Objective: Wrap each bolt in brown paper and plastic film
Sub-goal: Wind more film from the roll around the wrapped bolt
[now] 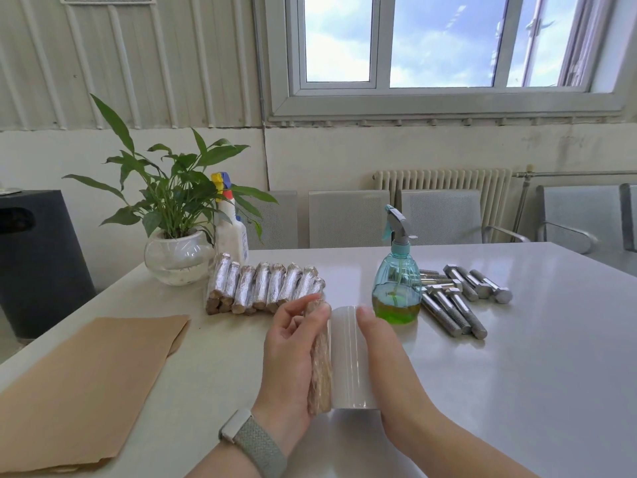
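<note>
L hand [289, 357] is gripping a paper-wrapped bolt [320, 360] lengthwise, held just above the table [517, 391] at centre front; fingers are curling over the bolt's far end and left side, palm is backing it, w/ the near end sitting at the heel of the hand. The bolt is lying along the right edge of that hand, pointing away from the person, and a sheet of plastic film [348, 357] is stretching from its right side across to the R hand [382, 357]. R hand is holding the film's other side, thumb lying along its edge; whatever the rest of the fingers are doing is hidden behind the film, but the hand is clearly clasping it. Film is sitting btwn the two hands, touching the bolt. Behind the L hand a row of finished wrapped bolts [262, 288] is lying side by side. To the right, bare bolts [458, 301] are lying in a loose pile, just beside a blue spray bottle [396, 281] w/ green liquid. Brown paper sheets [79, 384] are lying at front left, well apart from the hands. A potted plant [175, 215] and a white spray bottle [231, 229] are standing at the back left corner.
</note>
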### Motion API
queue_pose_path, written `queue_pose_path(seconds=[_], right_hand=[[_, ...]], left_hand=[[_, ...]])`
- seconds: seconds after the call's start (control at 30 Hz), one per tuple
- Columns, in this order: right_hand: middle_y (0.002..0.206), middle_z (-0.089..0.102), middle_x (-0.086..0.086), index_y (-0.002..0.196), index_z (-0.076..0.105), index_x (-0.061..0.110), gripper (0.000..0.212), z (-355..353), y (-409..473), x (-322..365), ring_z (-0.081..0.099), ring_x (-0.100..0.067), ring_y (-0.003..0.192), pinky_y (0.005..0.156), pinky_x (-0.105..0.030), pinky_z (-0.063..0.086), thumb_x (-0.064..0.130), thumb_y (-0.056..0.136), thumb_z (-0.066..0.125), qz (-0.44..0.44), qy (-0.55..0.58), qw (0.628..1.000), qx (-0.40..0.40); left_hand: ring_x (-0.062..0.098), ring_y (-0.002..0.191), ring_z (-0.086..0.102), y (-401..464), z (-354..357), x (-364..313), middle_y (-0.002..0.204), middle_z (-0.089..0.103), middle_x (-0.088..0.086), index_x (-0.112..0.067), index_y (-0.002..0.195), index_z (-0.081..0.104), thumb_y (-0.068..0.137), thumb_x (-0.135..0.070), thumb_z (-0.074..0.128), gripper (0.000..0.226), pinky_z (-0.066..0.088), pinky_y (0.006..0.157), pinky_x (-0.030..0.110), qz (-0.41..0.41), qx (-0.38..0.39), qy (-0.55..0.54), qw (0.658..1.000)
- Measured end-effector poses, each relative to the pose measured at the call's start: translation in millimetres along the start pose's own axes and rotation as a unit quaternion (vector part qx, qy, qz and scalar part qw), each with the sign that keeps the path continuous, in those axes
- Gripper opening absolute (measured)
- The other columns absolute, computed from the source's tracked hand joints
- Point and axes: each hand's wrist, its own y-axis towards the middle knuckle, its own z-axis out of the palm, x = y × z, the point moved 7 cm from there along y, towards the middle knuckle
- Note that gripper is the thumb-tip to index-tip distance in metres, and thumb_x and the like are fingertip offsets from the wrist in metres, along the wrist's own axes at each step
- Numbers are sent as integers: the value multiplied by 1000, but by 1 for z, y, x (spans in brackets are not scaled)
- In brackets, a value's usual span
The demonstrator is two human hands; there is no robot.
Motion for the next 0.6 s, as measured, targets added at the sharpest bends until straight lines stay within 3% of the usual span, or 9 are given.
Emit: queue_pose_path(seconds=[0.13, 0.2, 0.27, 0.33, 0.43, 0.53, 0.6], right_hand=[[106, 68, -6, 108, 58, 18, 45, 1, -1, -2, 68, -20, 97, 93, -48, 53, 59, 89, 53, 3, 7, 1000, -7], [102, 69, -6, 105, 57, 22, 43, -1, -1, -2, 70, -20, 92, 87, -44, 57, 59, 85, 60, -2, -3, 1000, -9], [95, 70, -4, 102, 54, 28, 46, -2, -2, -2, 72, -19, 85, 83, -44, 58, 62, 73, 67, -1, -13, 1000, -14], [94, 72, -1, 103, 53, 31, 60, -3, -1, -2, 73, -17, 84, 85, -47, 58, 66, 58, 71, 10, -7, 1000, -14], [102, 75, 1, 115, 60, 26, 70, -1, 2, -1, 73, -16, 91, 88, -45, 57, 62, 57, 76, 19, -2, 999, 29], [105, 75, 0, 115, 69, 23, 56, 3, 2, 4, 72, -18, 98, 94, -44, 54, 58, 72, 72, 21, -19, 995, 99], [106, 75, -1, 113, 69, 23, 51, 3, 3, 7, 71, -19, 99, 95, -46, 53, 58, 77, 70, 5, -26, 994, 104]], left_hand=[[24, 89, 70, -3, 2, 12, 96, 71, 6, -24, 103, 72, 85, -41, 66, 25, 59, 74, 40, -76, 8, -67, 995], [29, 91, 71, -5, 5, 19, 98, 73, 8, -26, 102, 75, 95, -41, 55, 26, 59, 70, 43, -116, 11, -98, 988], [32, 86, 73, -5, 7, 22, 98, 74, 13, -21, 100, 77, 94, -42, 52, 33, 59, 62, 41, -142, 13, -94, 985], [33, 89, 73, -6, 9, 24, 102, 74, 16, -14, 100, 76, 93, -48, 51, 43, 59, 65, 42, -161, 30, -54, 985], [31, 98, 71, -2, 9, 18, 106, 73, 16, -14, 98, 76, 91, -50, 54, 43, 59, 73, 39, -114, 49, 27, 992], [31, 100, 71, 1, 9, 7, 104, 73, 17, -8, 104, 70, 88, -49, 58, 46, 58, 81, 40, -40, 55, 93, 993], [33, 97, 70, 0, 8, 1, 100, 73, 18, -6, 101, 67, 81, -55, 64, 53, 58, 84, 45, -7, 46, 113, 993]])
